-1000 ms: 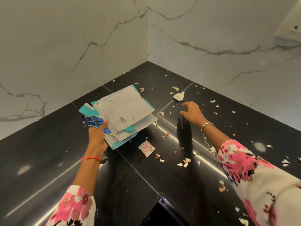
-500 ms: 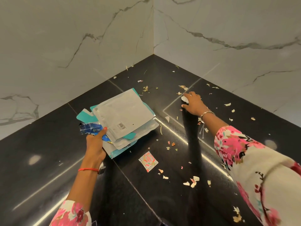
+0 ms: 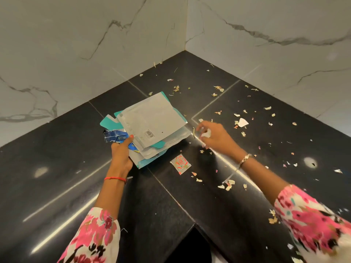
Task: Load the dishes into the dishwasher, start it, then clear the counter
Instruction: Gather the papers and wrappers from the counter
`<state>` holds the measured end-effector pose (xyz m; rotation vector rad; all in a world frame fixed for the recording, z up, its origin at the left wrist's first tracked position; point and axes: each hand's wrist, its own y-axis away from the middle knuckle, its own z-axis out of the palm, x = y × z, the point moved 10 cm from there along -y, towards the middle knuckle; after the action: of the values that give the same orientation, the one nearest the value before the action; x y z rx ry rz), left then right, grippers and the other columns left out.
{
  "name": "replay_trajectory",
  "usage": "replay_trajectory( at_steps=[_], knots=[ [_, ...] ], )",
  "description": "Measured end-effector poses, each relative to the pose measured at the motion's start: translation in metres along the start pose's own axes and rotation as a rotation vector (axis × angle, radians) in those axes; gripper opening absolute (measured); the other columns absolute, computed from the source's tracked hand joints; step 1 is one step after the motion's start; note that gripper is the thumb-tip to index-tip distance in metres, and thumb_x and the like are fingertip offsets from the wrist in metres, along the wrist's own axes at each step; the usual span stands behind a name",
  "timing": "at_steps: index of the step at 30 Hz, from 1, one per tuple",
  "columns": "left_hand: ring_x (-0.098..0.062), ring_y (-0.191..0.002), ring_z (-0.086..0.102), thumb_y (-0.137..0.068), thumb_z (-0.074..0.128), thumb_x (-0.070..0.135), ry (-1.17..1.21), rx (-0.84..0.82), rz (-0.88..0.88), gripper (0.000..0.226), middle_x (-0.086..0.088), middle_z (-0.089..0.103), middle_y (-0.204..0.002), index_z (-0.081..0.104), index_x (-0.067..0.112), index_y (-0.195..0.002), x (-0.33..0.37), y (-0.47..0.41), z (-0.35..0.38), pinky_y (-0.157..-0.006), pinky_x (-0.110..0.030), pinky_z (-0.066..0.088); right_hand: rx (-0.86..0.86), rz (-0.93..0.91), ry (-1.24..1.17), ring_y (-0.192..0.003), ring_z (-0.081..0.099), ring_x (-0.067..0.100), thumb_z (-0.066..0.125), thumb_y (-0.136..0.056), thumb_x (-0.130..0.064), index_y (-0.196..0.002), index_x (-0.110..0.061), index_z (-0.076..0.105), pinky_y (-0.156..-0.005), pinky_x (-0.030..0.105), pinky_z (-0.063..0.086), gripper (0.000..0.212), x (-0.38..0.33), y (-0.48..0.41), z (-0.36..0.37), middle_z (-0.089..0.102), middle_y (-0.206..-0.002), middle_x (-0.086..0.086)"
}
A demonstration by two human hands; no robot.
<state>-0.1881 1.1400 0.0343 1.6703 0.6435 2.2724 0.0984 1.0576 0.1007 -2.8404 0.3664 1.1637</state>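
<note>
My left hand [image 3: 121, 154] grips a stack of empty wrappers [image 3: 152, 126], silver and teal pouches with a blue foil packet underneath, just above the black counter [image 3: 57, 168]. To the right of the stack, my right hand [image 3: 214, 135] holds a small white scrap [image 3: 206, 134] between curled fingers. A small red-and-silver sachet [image 3: 180, 163] lies flat on the counter in front of the stack, between my two arms. Another white paper scrap [image 3: 242, 122] lies further right.
Several tiny peel and paper bits are scattered over the counter's right half and into the corner. White marble walls [image 3: 95, 44] close the corner at the back. The counter's inner front edge [image 3: 193, 223] drops off near my body.
My right hand reached to the back, picked up a white scrap and drew it back toward the wrapper stack. My left hand kept holding the stack in about the same place.
</note>
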Motion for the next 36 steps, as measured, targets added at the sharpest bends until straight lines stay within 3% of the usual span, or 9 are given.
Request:
replay_trajectory(
  at_steps=[2,6,12,16,19,23,32,34,36],
  knots=[
    [-0.014,-0.073,0.065,-0.093,0.055,0.006,0.011,0.003,-0.004,0.011,-0.011,0.062,-0.115,0.057,0.016,-0.092,0.001,0.004,-0.005,-0.052,-0.026,0.057,-0.063,0.017,0.034,-0.077,0.054,0.013,0.068,-0.078,-0.018,-0.091,-0.018,0.065,-0.068,0.026,0.042,0.013,-0.012,0.020,0.027,0.060,-0.087,-0.002],
    [-0.015,-0.076,0.065,-0.093,0.054,0.007,0.016,0.009,-0.015,0.014,-0.011,0.062,-0.119,0.055,0.012,-0.106,0.003,0.010,-0.018,-0.060,-0.030,0.056,-0.058,0.082,0.357,-0.093,0.053,0.014,0.068,-0.075,-0.049,-0.103,-0.018,0.061,-0.080,0.031,0.036,0.042,-0.022,0.040,0.061,0.058,-0.101,-0.003],
    [-0.019,-0.083,0.065,-0.094,0.053,0.008,0.011,-0.043,-0.030,0.009,-0.009,0.062,-0.115,0.057,0.016,-0.097,0.005,0.020,-0.029,-0.070,-0.036,0.054,0.024,0.179,0.386,-0.094,0.060,0.028,0.058,-0.083,-0.026,-0.091,-0.008,0.062,-0.068,0.029,0.036,0.020,-0.027,0.050,0.071,0.063,-0.098,0.009],
    [-0.017,-0.081,0.065,-0.094,0.053,0.009,-0.002,-0.075,-0.046,0.011,-0.010,0.062,-0.119,0.056,0.015,-0.103,0.004,0.031,-0.036,-0.076,-0.038,0.053,0.113,0.285,0.093,-0.081,0.055,0.020,0.063,-0.082,-0.029,-0.076,-0.012,0.066,-0.062,0.024,0.036,0.018,-0.017,0.065,0.059,0.062,-0.083,0.004],
    [-0.026,-0.097,0.064,-0.094,0.053,0.008,-0.003,-0.102,-0.040,0.017,-0.013,0.060,-0.125,0.053,0.013,-0.110,0.005,0.045,-0.039,-0.088,-0.043,0.051,0.229,0.320,-0.072,-0.086,0.059,0.023,0.069,-0.079,-0.022,-0.075,-0.011,0.066,-0.064,0.027,0.047,0.012,-0.015,0.086,0.040,0.062,-0.089,0.008],
    [-0.031,-0.112,0.059,-0.094,0.052,0.009,0.008,-0.133,-0.033,0.011,-0.013,0.059,-0.127,0.055,0.015,-0.103,0.005,0.078,-0.044,-0.092,-0.045,0.050,0.338,0.352,-0.209,-0.061,0.059,0.013,0.067,-0.076,-0.008,-0.088,-0.013,0.070,-0.039,0.010,0.042,0.013,-0.009,0.128,0.015,0.063,-0.085,0.005],
    [-0.012,-0.068,0.068,-0.094,0.048,-0.002,0.093,-0.209,0.092,0.019,-0.010,0.061,-0.111,0.057,0.014,-0.095,-0.024,0.183,-0.085,-0.067,-0.032,0.058,0.320,0.277,-0.151,-0.080,0.064,0.026,0.066,-0.076,-0.007,-0.099,-0.009,0.071,-0.069,0.036,0.054,0.023,-0.005,0.251,0.017,0.068,-0.092,0.012],
    [-0.011,-0.067,0.070,-0.094,0.047,-0.002,0.093,-0.228,0.094,0.020,-0.006,0.063,-0.101,0.058,0.015,-0.095,-0.042,0.213,-0.106,-0.064,-0.030,0.060,0.308,0.260,-0.191,-0.079,0.066,0.024,0.065,-0.078,-0.008,-0.101,-0.010,0.069,-0.062,0.022,0.053,0.023,0.000,0.290,0.023,0.068,-0.091,0.007],
    [-0.017,-0.079,0.068,-0.094,0.048,-0.001,0.074,-0.230,0.052,0.019,-0.005,0.065,-0.100,0.058,0.014,-0.100,-0.067,0.240,-0.129,-0.073,-0.036,0.059,0.292,0.236,-0.208,-0.076,0.064,0.017,0.063,-0.078,-0.005,-0.103,-0.011,0.069,-0.055,0.008,0.046,0.026,0.002,0.328,0.030,0.065,-0.088,0.001]
  ],
)
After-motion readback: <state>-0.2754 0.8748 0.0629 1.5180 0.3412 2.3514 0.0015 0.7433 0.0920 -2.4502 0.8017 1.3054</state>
